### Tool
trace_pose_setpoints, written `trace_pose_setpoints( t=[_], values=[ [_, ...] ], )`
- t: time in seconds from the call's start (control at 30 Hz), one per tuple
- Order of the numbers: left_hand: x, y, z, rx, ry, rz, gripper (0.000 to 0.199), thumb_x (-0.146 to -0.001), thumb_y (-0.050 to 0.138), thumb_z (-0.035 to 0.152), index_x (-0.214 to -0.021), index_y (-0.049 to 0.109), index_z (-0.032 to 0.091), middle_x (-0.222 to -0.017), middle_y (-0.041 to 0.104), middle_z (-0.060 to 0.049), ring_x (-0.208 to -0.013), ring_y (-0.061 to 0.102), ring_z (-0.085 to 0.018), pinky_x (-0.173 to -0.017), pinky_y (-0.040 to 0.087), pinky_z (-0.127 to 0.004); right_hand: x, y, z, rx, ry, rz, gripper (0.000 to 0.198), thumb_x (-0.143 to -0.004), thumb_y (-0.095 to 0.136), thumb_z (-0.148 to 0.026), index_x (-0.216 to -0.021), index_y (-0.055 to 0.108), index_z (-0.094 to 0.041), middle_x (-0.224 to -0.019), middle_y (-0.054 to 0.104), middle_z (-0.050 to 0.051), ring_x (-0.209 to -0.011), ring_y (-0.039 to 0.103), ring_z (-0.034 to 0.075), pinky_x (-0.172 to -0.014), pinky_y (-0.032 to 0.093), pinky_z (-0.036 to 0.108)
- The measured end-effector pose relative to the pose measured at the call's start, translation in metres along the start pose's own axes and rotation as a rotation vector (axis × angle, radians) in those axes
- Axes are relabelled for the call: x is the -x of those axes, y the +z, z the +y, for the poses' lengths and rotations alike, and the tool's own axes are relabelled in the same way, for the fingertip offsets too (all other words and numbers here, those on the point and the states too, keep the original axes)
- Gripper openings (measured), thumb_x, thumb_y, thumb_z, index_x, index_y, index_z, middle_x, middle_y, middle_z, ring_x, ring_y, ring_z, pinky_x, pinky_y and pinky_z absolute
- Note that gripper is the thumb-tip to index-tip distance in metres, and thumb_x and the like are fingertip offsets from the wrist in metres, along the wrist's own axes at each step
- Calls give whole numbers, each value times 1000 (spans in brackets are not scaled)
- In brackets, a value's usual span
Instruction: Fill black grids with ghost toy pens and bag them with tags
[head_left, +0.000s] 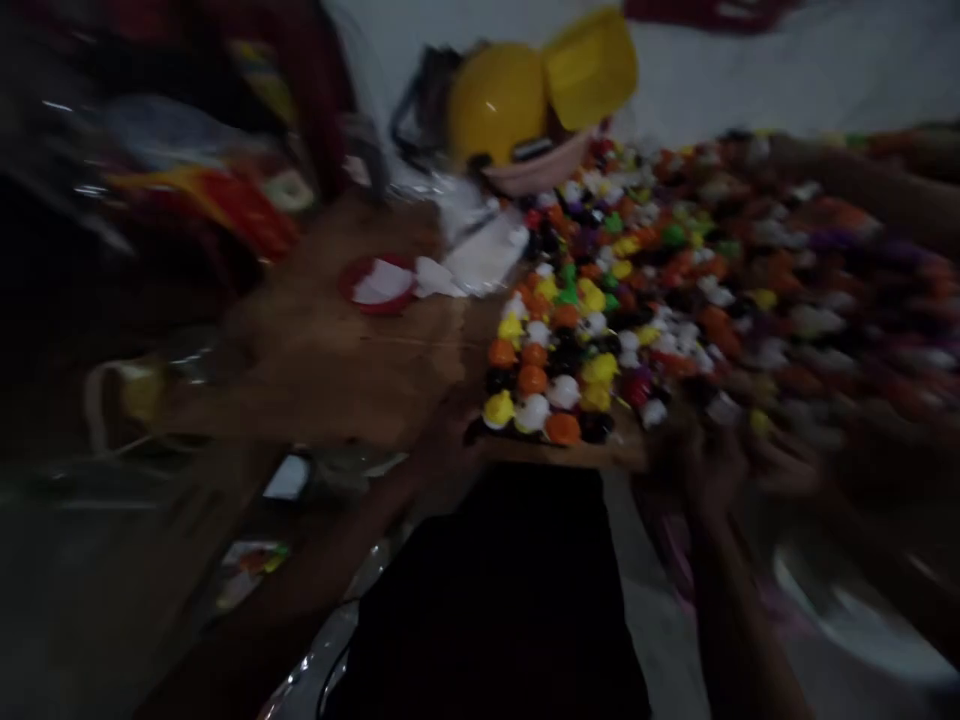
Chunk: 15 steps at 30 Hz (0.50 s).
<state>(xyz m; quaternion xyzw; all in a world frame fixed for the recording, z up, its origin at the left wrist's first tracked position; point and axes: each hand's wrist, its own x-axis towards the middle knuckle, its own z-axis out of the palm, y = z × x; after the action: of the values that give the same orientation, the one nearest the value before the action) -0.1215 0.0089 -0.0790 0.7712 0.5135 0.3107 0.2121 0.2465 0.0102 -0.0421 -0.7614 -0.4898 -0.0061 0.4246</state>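
Many small rounded plastic toys (563, 393) in yellow, orange, white, black and green cover the right part of a wooden table (360, 370). Some look like little ducks. Those nearest me stand in rough rows by the front edge. My left hand (454, 435) is at that edge, just left of the rows; its fingers are lost in the dark. Farther right, my right hand (709, 455) reaches up to the toys near a white one (724, 408). Blur hides whether its fingers hold anything.
A co-worker's hand (787, 465) works right of mine, and another person's arm (825, 175) reaches over the far toys. A yellow helmet-like object (499, 100) stands at the back. Left are a red dish (356, 280) with white paper, clear plastic bags and a phone-like object (289, 477).
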Motion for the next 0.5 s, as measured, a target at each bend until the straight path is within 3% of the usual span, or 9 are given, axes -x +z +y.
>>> trace_pose_setpoints(
  t=[0.07,0.13,0.23,0.33,0.4,0.5],
  values=[
    [3,-8,-7,-1,-26,37,39,-83,60,26,-119,72,18,-126,74,-12,-123,67,-31,-114,53,-49,-3,9,-7,1,51,-73,33,-83,44,-38,-88,69,-17,-87,74,18,-80,68,30,-79,55,44],
    [4,-13,-14,-15,-80,53,41,-84,58,31,-120,72,18,-128,74,-12,-126,66,-32,-115,53,-48,-1,15,-3,-11,47,-105,35,-84,44,-37,-93,70,-16,-92,76,17,-83,70,27,-83,57,40],
    [5,-14,-20,-17,-114,38,39,-87,56,39,-114,73,17,-120,76,-13,-121,68,-34,-112,55,-50,10,11,8,18,-57,-26,36,-89,43,-35,-101,71,-15,-99,77,16,-92,71,26,-90,58,40],
    [8,-14,-20,-12,-61,62,36,-89,57,42,-110,72,17,-118,76,-12,-120,67,-34,-113,53,-52,16,3,7,208,-163,38,38,-93,40,-24,-112,71,-13,-118,74,21,-121,67,30,-105,54,45],
    [9,-14,-18,-27,-42,86,33,-89,59,41,-110,71,18,-118,75,-9,-120,67,-32,-115,52,-52,7,2,-1,381,-166,-95,45,-93,41,-17,-128,67,-7,-140,64,26,-135,60,32,-109,52,45],
    [9,-14,-11,-42,-37,97,32,-90,57,36,-115,69,20,-119,75,-5,-120,67,-29,-114,53,-49,-17,8,-15,631,-21,-367,57,-93,44,-14,-147,52,2,-150,51,36,-124,67,37,-96,59,44]
  ],
)
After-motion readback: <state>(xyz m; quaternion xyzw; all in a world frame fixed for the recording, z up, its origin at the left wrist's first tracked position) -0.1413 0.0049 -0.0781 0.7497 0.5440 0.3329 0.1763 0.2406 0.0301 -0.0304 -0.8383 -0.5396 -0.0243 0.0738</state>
